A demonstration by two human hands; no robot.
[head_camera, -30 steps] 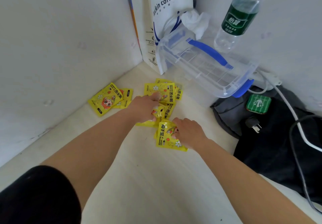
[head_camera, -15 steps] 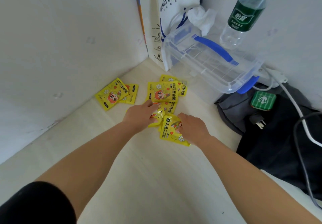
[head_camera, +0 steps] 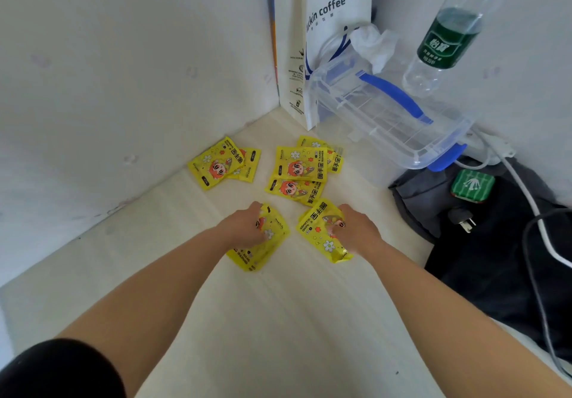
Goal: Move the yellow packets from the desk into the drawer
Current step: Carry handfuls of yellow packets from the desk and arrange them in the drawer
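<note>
Several yellow packets with a cartoon face lie on the pale desk (head_camera: 294,320). My left hand (head_camera: 244,227) is closed on one yellow packet (head_camera: 263,249) near the desk's middle. My right hand (head_camera: 356,230) grips another yellow packet (head_camera: 318,233) just to the right. Beyond my hands a small pile of packets (head_camera: 301,170) lies flat, and two more overlapping packets (head_camera: 221,162) lie by the left wall. No drawer is in view.
A white coffee paper bag (head_camera: 322,41) stands in the corner. Beside it are a clear plastic box with blue handle (head_camera: 387,116) and a water bottle (head_camera: 445,38). On the right lie dark cloth (head_camera: 495,258), a green tin (head_camera: 472,185), a plug and white cables (head_camera: 526,187).
Both hands have drawn back toward me, each pulling a packet away from the pile. The two held packets now sit apart from the rest.
</note>
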